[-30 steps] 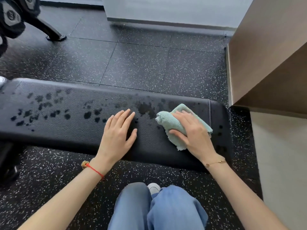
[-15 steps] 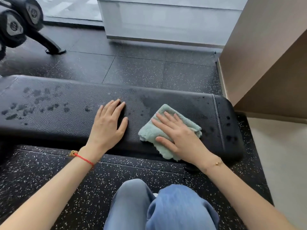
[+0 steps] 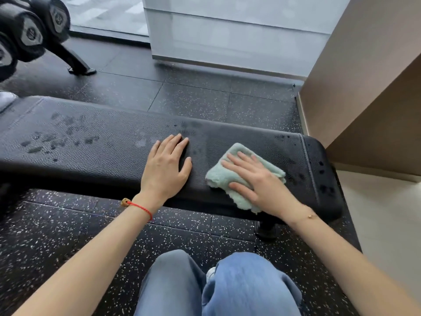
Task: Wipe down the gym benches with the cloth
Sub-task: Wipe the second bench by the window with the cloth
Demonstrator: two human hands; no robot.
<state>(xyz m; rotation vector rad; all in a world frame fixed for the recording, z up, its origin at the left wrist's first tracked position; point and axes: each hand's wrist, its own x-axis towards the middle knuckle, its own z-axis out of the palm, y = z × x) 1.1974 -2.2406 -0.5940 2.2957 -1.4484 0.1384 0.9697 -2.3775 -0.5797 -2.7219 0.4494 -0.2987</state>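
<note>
Bench (image 3: 102, 151) top open to my left, wet spots (image 3: 57, 137) there. My left hand (image 3: 165, 168) flat on pad, just beside cloth (image 3: 224, 176), blocks leftward path. Wall (image 3: 364, 87) near bench's right end. Dumbbells (image 3: 29, 35) far left, well apart.

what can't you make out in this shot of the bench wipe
Only the head view exists.
- Bench: its left end is cut off by the frame edge, and its underside and support are mostly hidden by the pad.
- Cloth: the part beneath the right hand is covered.
- Pad under the left hand: wet or dry cannot be told.
- Dumbbells: markings blurred, cut off at the left.
</note>
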